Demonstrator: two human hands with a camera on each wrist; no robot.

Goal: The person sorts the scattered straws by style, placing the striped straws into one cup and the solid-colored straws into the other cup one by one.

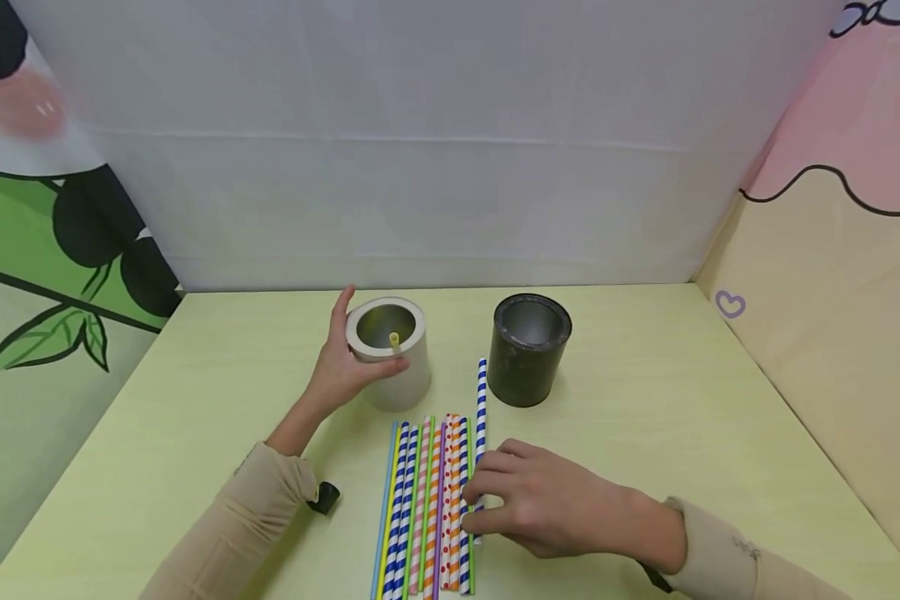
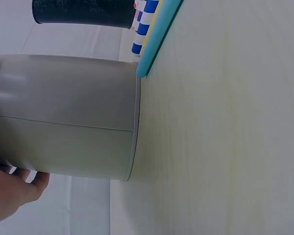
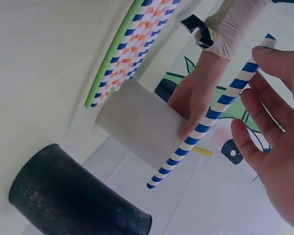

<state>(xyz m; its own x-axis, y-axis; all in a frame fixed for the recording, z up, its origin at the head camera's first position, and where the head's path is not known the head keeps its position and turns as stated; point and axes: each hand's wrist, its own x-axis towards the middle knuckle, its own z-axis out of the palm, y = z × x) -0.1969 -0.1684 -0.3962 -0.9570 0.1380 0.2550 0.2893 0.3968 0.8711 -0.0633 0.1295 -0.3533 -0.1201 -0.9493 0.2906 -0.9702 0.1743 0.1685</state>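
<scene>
Blue-striped straw [image 1: 482,404] juts forward, pinched in the right hand [image 1: 536,502].

no word, label, brand or number can be read, the one clear sign being a purple heart outline [image 1: 730,300] on the cream wall panel [image 1: 832,333], while a small dark mark [image 1: 746,547] on the right sleeve [image 1: 708,533] is too blurred to make out.

Count: hands, 2 (left hand [image 1: 348,367], right hand [image 1: 536,500]); canisters, 2: pale canister [image 1: 403,385], black canister [image 1: 527,367]. Straws: 1 yellow straw [image 1: 394,340] in pale canister, 1 blue-striped straw [image 1: 482,408] in right hand, roughly 13 in row, including 1 light-blue straw [image 2: 159,39], 1 purple straw [image 1: 440,498]; exact total unclear, tightly packed.
</scene>
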